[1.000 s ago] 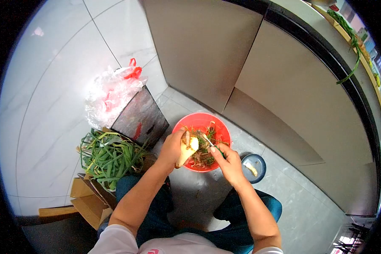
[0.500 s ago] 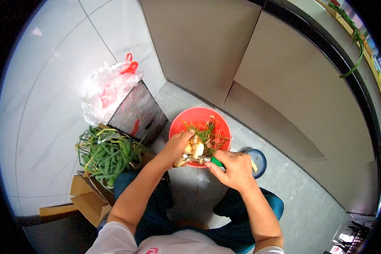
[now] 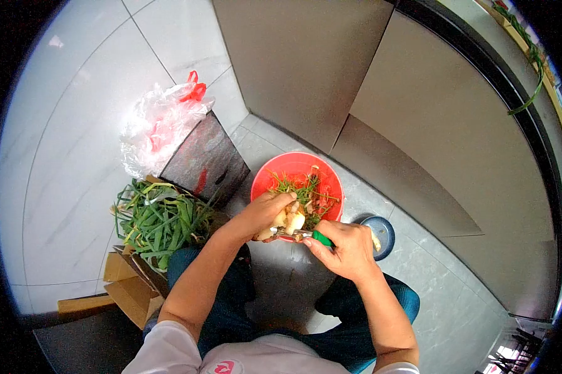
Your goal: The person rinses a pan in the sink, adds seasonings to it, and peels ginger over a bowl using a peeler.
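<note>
My left hand (image 3: 263, 213) is closed around a knobbly, partly peeled piece of ginger (image 3: 293, 221), pale yellow with some brown skin left on it. In my right hand (image 3: 349, 250) is a peeler (image 3: 322, 238) with a green handle, its metal head against the lower side of the ginger. Both hands are over the near rim of a red bucket (image 3: 266, 171). Green stalks and brown peel scraps (image 3: 306, 187) lie inside the bucket. Just right of my right hand, a dark blue bowl (image 3: 388, 232) on the floor holds a pale piece, partly hidden by the hand.
At the left stand a black mesh bin (image 3: 200, 159) with a clear plastic bag (image 3: 159, 128) and a heap of green scallions (image 3: 162, 227) by an open cardboard box (image 3: 128, 290). Grey cabinet panels (image 3: 418, 112) rise ahead. Green stalks (image 3: 530, 93) hang over the counter edge.
My left hand's thumb has shifted slightly right over the ginger, which is tilted a little differently. The peeler stays against its lower side. The view has shifted slightly.
</note>
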Motion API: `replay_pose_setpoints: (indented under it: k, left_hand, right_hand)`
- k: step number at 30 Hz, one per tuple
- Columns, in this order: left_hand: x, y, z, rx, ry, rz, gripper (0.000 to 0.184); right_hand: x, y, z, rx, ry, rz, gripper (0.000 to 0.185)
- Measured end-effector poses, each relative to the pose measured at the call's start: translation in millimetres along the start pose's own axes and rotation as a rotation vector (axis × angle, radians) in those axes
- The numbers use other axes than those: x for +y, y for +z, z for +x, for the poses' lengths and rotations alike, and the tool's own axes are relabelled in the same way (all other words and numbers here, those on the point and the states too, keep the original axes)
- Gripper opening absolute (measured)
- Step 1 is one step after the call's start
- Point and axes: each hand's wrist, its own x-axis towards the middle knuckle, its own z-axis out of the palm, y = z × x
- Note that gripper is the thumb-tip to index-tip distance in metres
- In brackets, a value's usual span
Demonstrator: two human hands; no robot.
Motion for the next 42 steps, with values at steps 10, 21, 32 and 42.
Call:
replay_pose_setpoints:
  k: [10, 21, 32, 42]
  left_hand:
    - [-19, -1, 6, -0.039, 0.021, 0.28, 0.036]
    - [-20, -5, 12, -0.024, 0.023, 0.212, 0.038]
    - [-28, -6, 15, -0.067, -0.048, 0.179, 0.041]
    - [-22, -6, 12, -0.035, 0.03, 0.307, 0.041]
  right_hand:
    - [9, -10, 0, 0.024, 0.157, -0.084, 0.033]
    - [8, 2, -4, -0.101, 0.045, 0.175, 0.025]
    - [5, -2, -4, -0.151, 0.003, 0.156, 0.028]
    - [13, 1, -4, -0.114, 0.002, 0.153, 0.03]
